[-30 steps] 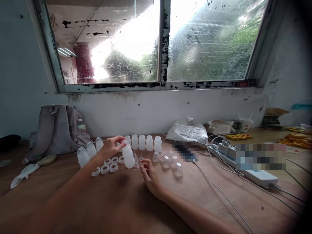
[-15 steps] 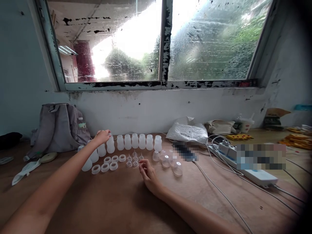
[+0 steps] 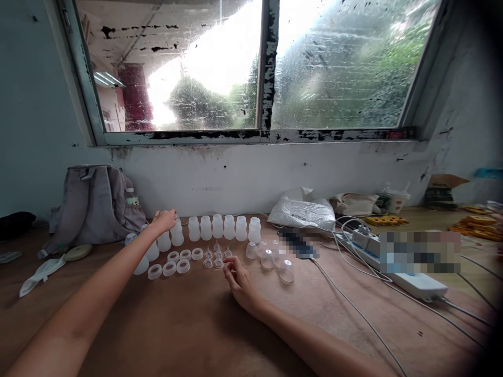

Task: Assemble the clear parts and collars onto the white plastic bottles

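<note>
A row of small translucent white bottles (image 3: pixel 222 227) stands on the brown table (image 3: pixel 196 324) near the wall. My left hand (image 3: pixel 165 220) reaches out to the row's left end, its fingers closed over the top of one bottle (image 3: pixel 177 233). White screw rings (image 3: pixel 170 268), clear teats (image 3: pixel 217 255) and clear caps (image 3: pixel 286 272) lie in front of the row. My right hand (image 3: pixel 237 280) rests on the table just before the teats, fingers curled loosely, holding nothing that I can see.
A grey backpack (image 3: pixel 94 207) leans on the wall at the left. A white plastic bag (image 3: pixel 302 212), a power strip (image 3: pixel 418 285) with cables, and a paper cup (image 3: pixel 396 201) sit to the right. A window fills the wall above.
My left hand carried a bottle from the middle of the table back and left, and set it at the left end of the row. My right hand stayed put.
</note>
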Demonstrator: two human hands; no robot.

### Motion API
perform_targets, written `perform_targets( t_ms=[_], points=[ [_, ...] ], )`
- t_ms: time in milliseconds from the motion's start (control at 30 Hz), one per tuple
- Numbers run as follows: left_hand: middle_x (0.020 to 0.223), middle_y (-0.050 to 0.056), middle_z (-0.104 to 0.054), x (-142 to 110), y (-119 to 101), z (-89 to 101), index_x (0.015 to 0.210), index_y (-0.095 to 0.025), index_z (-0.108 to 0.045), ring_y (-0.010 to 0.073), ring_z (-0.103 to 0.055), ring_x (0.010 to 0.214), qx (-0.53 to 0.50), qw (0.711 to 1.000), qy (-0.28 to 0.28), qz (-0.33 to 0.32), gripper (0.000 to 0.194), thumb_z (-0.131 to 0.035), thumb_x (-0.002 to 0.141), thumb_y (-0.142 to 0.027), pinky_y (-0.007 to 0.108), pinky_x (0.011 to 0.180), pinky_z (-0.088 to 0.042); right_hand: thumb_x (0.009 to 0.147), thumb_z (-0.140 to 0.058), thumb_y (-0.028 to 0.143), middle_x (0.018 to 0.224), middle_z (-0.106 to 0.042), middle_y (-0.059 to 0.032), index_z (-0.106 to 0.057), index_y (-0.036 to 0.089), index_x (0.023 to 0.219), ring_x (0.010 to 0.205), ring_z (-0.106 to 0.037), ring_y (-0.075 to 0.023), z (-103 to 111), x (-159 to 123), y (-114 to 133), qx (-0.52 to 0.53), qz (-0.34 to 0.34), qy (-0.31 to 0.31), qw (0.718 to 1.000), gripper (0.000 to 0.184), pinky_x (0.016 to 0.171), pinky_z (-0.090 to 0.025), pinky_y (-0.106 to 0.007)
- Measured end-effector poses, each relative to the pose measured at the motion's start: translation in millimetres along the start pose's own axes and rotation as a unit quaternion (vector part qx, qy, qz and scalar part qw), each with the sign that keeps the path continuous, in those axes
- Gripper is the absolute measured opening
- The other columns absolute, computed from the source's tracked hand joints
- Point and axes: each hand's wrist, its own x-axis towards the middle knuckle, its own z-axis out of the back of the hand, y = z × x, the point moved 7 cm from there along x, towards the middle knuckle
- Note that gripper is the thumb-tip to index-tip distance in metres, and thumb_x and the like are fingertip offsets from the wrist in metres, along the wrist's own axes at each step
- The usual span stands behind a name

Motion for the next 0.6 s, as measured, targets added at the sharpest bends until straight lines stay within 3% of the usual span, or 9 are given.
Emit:
perform_targets(
  t_ms=[267,400,500,600],
  points=[
    [0.1,0.014,-0.061,-2.8,-0.7,1.3,0.11,-0.014,-0.047,0.0271,-0.054,0.096,0.006,1.0,-0.007,0.0,0.034,-0.035,0.081,-0.026,0.039,0.082,-0.034,0.085,-0.036,0.028,0.067,-0.045,0.0028,-0.041,0.02,0.092,0.056,-0.044,-0.0099,-1.0,0.5,0.2,-0.01,-0.003,0.003,1.0,0.012,0.056,-0.038,-0.021],
    [0.113,0.015,-0.054,-12.1,-10.3,17.6,0.12,-0.013,-0.038,0.0269,-0.046,0.106,0.0,0.998,-0.061,-0.015,0.041,-0.036,0.081,-0.025,0.039,0.087,-0.03,0.084,-0.037,0.025,0.068,-0.048,0.0022,-0.043,0.02,0.094,0.057,-0.047,-0.0106,0.0,0.5,-2.0,-0.034,0.003,-0.008,0.999,0.012,0.056,-0.039,-0.021],
    [0.118,0.012,-0.049,-36.5,-30.3,24.7,0.118,-0.015,-0.039,0.0245,-0.043,0.109,-0.012,0.992,-0.114,-0.045,0.038,-0.036,0.082,-0.025,0.036,0.089,-0.029,0.084,-0.036,0.023,0.072,-0.052,-0.0004,-0.047,0.019,0.093,0.063,-0.05,-0.0123,4.0,2.2,-4.1,-0.104,0.015,-0.01,0.994,0.014,0.06,-0.041,-0.023],
    [0.102,0.009,-0.057,-75.6,-54.2,7.1,0.1,-0.018,-0.051,0.0226,-0.049,0.098,-0.026,0.989,-0.133,-0.065,0.025,-0.037,0.081,-0.028,0.033,0.083,-0.034,0.084,-0.038,0.023,0.094,-0.055,-0.0066,-0.052,0.021,0.1,0.085,-0.052,-0.0175,1.3,5.5,-5.4,-0.214,0.059,0.05,0.974,0.022,0.076,-0.04,-0.03]
  ],
)
